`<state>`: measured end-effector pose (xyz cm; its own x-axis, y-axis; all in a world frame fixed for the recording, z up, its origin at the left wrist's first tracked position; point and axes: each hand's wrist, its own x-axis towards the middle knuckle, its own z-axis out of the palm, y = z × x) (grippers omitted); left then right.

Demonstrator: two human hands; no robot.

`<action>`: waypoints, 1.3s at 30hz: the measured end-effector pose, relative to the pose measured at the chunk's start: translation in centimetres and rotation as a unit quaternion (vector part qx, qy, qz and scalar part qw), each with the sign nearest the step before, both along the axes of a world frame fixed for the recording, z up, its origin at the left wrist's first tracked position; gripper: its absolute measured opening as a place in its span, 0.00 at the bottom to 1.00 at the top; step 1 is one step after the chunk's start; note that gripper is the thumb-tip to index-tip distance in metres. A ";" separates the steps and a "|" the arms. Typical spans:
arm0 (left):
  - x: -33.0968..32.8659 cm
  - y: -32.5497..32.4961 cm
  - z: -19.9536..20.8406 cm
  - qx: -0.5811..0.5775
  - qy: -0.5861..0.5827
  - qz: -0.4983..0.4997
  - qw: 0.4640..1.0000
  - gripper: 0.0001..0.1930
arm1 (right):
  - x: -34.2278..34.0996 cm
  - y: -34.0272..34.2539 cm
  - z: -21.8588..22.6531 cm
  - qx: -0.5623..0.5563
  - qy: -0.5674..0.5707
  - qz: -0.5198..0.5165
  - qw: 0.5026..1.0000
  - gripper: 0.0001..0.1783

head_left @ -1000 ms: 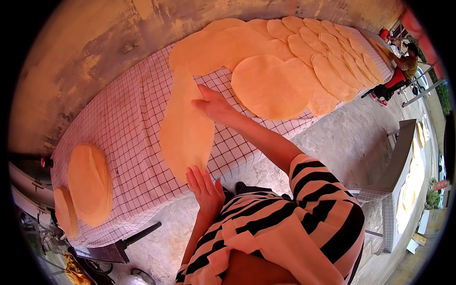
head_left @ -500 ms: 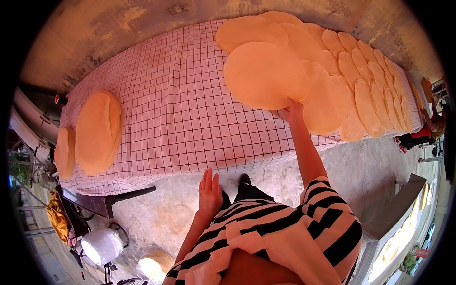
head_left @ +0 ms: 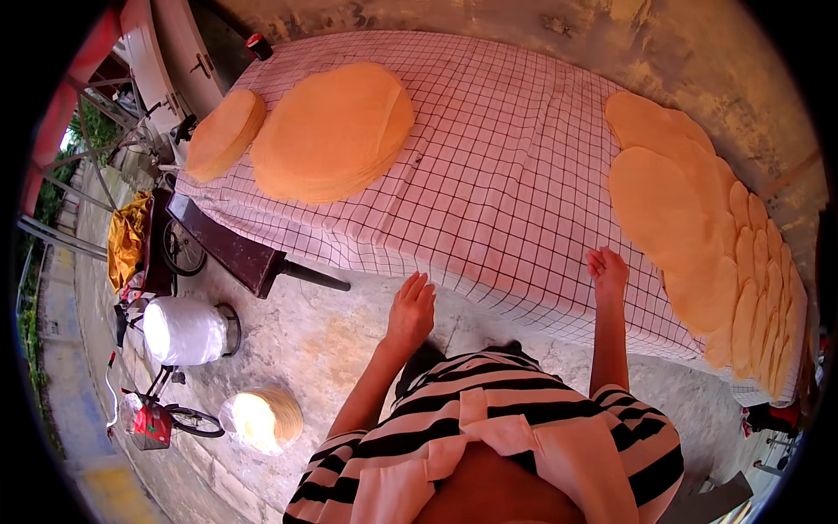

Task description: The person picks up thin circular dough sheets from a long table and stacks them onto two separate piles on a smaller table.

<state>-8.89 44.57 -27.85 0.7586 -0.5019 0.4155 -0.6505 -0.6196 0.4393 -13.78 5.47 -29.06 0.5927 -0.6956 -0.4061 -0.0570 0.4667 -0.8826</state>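
My right hand (head_left: 608, 269) is over the near edge of a checked cloth (head_left: 497, 175), its fingers curled in with nothing visible in them. To its right, thin round flatbread-like sheets (head_left: 668, 205) lie overlapping in rows across the right end of the table. My left hand (head_left: 410, 312) hangs in front of the table's near edge, its fingers loosely stretched and holding nothing. Beyond it, toward the far left, stands a large stack of the same round sheets (head_left: 332, 131). A smaller stack (head_left: 224, 135) sits left of that one.
A small dark red can (head_left: 258, 46) stands at the far left table corner. On the concrete floor at left are a white wrapped drum (head_left: 185, 330), a round pile in clear plastic (head_left: 264, 419) and a bicycle (head_left: 166, 419). A stained wall (head_left: 524, 22) runs behind the table.
My right hand has let go of the round sheet, which now lies on the others, and has drawn back toward me. The view has swung left, toward the stacks.
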 end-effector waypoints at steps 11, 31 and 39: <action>6.7 16.8 1.7 -0.018 -0.021 0.083 0.996 0.08 | 28.7 26.4 5.6 -0.233 -0.016 0.315 0.920 0.21; 26.3 13.3 9.1 0.009 -0.159 0.096 0.983 0.29 | 42.2 29.3 10.7 0.029 -0.211 0.255 0.943 0.08; 33.8 13.3 2.6 0.231 -0.220 0.045 0.947 0.21 | 37.3 28.8 0.4 0.112 -0.085 0.206 0.968 0.09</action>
<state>24.90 57.87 -25.20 0.6115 -0.6493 0.4522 -0.6435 -0.7407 -0.1932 23.53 34.25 -28.61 0.8725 -0.2917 -0.3919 -0.1416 0.6166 -0.7744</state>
